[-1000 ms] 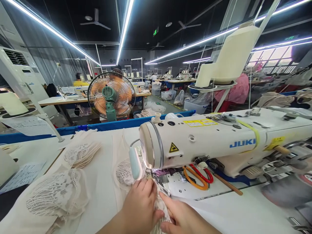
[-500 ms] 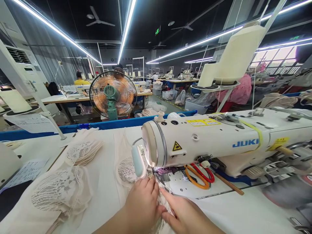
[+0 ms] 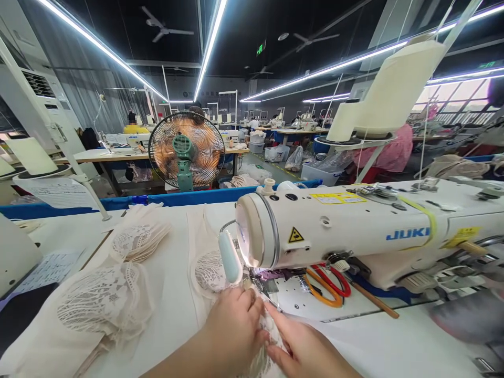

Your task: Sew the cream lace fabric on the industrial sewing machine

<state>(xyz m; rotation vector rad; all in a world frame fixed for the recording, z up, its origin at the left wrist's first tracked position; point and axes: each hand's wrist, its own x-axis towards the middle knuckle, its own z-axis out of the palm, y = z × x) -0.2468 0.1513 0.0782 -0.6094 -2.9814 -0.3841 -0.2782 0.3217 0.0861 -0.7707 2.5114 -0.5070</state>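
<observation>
My left hand (image 3: 235,324) lies with bent fingers pressed on a cream lace bra piece (image 3: 263,364), close under the head of a white JUKI sewing machine (image 3: 299,231). Beside it my right hand (image 3: 301,338) grips the same lace between thumb and fingers, the index finger stretched toward the needle area. The needle is hidden behind the pale blue guard (image 3: 230,257) and my left fingers. More of the cream fabric, with a lace cup (image 3: 210,270), lies flat on the table behind my left hand.
Left on the table are a stack of lace cups (image 3: 137,241) and a larger lace pile (image 3: 94,302). Orange-handled scissors (image 3: 328,296) and a red-handled tool (image 3: 343,286) lie under the machine arm. A fan (image 3: 184,149) stands beyond the blue table edge; thread cones (image 3: 397,86) rise at right.
The whole view has shifted slightly, so the machine and table appear a little further right. Both hands stay on the lace in nearly the same place by the machine.
</observation>
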